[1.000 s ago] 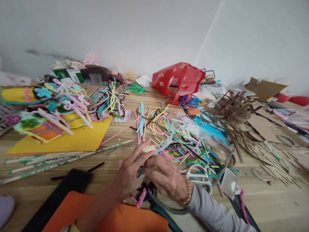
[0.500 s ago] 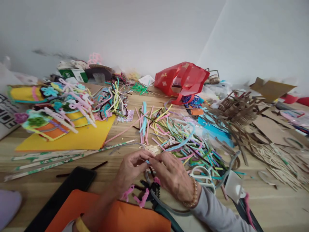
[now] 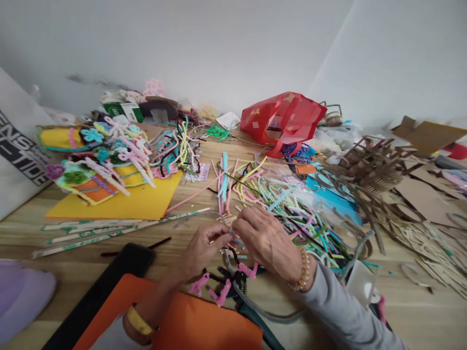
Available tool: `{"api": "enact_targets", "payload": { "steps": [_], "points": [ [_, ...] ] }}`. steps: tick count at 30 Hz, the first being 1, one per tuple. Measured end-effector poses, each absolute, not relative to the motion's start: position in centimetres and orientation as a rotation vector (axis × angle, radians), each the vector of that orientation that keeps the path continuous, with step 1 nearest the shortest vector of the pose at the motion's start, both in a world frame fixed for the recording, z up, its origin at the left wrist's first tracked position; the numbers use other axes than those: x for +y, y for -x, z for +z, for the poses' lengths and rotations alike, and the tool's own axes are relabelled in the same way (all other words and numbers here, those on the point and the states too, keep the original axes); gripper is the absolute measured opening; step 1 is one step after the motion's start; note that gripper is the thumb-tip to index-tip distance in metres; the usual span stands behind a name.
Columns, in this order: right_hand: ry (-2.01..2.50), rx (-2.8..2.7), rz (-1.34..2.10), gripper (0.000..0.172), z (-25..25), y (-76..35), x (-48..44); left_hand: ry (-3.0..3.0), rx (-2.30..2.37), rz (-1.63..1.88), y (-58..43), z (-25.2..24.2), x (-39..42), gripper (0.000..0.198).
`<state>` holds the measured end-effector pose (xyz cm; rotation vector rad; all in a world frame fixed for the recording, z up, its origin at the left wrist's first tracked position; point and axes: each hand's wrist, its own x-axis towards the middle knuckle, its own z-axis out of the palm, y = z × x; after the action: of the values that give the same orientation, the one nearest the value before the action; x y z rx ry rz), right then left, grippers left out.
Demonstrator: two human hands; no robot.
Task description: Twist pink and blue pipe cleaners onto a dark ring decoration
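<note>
Left hand (image 3: 200,250) and right hand (image 3: 266,238) nearly closed, fingertips pinching a thin blue pipe cleaner (image 3: 232,234) between them — pink pipe-cleaner twists (image 3: 221,292) now hang in full view just below the fingers. Loose pipe cleaners (image 3: 277,214) lie beyond the fingertips; a black tablet (image 3: 131,260) sits left of them — neither obstructs.

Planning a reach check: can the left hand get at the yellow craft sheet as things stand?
Probably yes. The left hand sits near the yellow craft sheet, and only flat green-and-white paper strips lie between them, so nothing tall looks to block the way.
</note>
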<state>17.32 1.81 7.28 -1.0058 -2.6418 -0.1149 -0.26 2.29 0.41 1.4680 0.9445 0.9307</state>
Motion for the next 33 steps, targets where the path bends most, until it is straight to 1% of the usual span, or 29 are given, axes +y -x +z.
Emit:
{"api": "enact_targets", "payload": {
  "steps": [3, 8, 12, 15, 18, 25, 28, 31, 33],
  "points": [
    [1.047, -2.698, -0.109, 0.011, 7.2, -16.9, 1.9, -1.353, 0.918, 0.976, 0.1, 0.2, 2.5, 0.018],
    [1.131, -2.753, -0.125, 0.019, 6.4, -16.0, 1.6, -1.288, 0.898, 1.087, -0.3, 0.0, 2.5, 0.015],
    [1.221, -2.715, -0.019, 0.010, 5.6, -15.7, 1.5, -1.272, 0.928, 1.149, -0.4, 0.0, 2.3, 0.010],
    [1.344, -2.649, -0.005, 0.015, 5.3, -15.9, 1.5, -1.247, 0.992, 1.153, -0.3, 0.3, 2.3, 0.012],
    [1.336, -2.691, 0.036, 0.009, 5.2, -16.1, 1.6, -1.230, 1.044, 1.157, -0.2, 0.6, 2.4, 0.015],
    [1.392, -2.793, 0.038, 0.010, 5.2, -16.3, 1.9, -1.235, 1.002, 1.122, -0.2, 0.4, 2.3, 0.015],
    [1.359, -2.759, 0.172, 0.014, 4.8, -16.5, 2.2, -1.286, 0.973, 1.081, -0.1, 0.2, 2.2, 0.017],
    [1.204, -2.680, 0.386, 0.016, 3.9, -16.7, 2.7, -1.336, 0.999, 1.087, 0.0, -0.1, 2.2, 0.019],
    [1.109, -2.592, 0.444, 0.015, 3.5, -16.7, 3.0, -1.367, 1.042, 1.103, 0.0, -0.3, 2.2, 0.017]
  ]
}}
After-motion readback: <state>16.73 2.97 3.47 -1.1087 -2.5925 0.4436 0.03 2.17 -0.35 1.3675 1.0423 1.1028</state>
